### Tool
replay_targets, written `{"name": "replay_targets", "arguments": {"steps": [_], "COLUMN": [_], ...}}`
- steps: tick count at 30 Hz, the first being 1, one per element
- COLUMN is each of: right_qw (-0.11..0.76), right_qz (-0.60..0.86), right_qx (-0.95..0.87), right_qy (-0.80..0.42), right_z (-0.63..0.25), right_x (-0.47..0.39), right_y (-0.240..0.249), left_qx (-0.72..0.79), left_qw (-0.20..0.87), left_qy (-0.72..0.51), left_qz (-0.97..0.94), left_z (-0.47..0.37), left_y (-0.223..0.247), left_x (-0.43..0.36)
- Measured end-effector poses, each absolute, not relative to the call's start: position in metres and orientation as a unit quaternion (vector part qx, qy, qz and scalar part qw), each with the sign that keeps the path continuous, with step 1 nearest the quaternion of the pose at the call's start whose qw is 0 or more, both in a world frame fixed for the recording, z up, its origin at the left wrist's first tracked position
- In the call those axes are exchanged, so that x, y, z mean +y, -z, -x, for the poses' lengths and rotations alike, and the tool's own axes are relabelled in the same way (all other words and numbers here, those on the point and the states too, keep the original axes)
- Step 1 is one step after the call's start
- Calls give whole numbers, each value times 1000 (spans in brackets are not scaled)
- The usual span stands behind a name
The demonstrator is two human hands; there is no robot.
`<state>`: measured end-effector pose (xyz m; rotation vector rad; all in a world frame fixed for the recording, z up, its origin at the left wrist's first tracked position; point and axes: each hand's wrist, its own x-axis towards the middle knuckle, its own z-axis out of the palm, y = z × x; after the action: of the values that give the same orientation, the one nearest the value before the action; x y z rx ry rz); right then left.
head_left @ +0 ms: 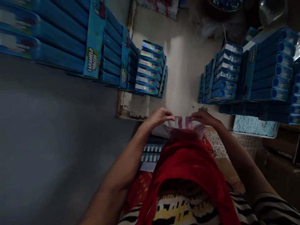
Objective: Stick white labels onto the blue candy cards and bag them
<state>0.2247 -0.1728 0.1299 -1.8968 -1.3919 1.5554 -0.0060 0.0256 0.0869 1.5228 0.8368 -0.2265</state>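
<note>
A see-through plastic bag (pixel 184 123) with pink and white stripes is stretched level in front of a red apron. My left hand (pixel 162 116) pinches its upper left edge between thumb and fingers. At the opposite end of the same edge, my right hand (pixel 204 118) grips the bag in a similar pinch. Both hands are just over the near edge of the pale table (pixel 181 68). What the bag contains, if anything, I cannot make out.
Blue cartons (pixel 150 67) labelled "Caramelo Macizo" are stacked at left; more blue cartons (pixel 225 75) stand at right. A tray (pixel 255 136) of pale blue bits lies below them. A metal bowl (pixel 225 9) and a striped package (pixel 164 7) are at the back.
</note>
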Motion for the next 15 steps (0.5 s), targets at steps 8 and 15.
{"name": "replay_targets", "arguments": {"steps": [8, 15], "right_qw": [47, 87], "right_qz": [799, 783], "right_qx": [-450, -564], "right_qy": [-396, -246], "right_z": [-245, -174], "right_x": [-206, -144], "right_y": [-129, -133], "left_qx": [476, 633], "left_qw": [702, 634], "left_qy": [71, -125], "left_qz": [-524, -427], "left_z": [13, 40], "left_y": [-40, -33], "left_x": [16, 19]}}
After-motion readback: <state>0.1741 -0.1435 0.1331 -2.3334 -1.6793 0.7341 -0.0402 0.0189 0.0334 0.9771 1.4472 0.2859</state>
